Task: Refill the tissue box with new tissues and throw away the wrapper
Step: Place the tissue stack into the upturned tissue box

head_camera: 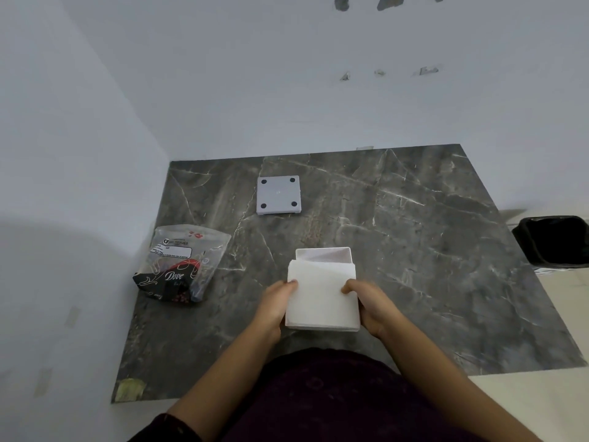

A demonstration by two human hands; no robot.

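Both bare forearms extend forward and converge toward the centre. The left hand (pixel 276 300) is curled, fingers bent inward, thumb on top, gripping on its inner side. The right hand (pixel 371 303) mirrors it, fingers curled, thumb forward. Dark sleeves cover the upper arms

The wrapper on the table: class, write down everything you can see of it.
The wrapper is a crinkled plastic bag, clear at the top with a white label, and black and red lower down with the word Dove in white. It looks empty and slumped, its far end puffed up. It lies on the dark marbled table, near the left edge beside the wall, left of the tissues. Neither hand touches it.
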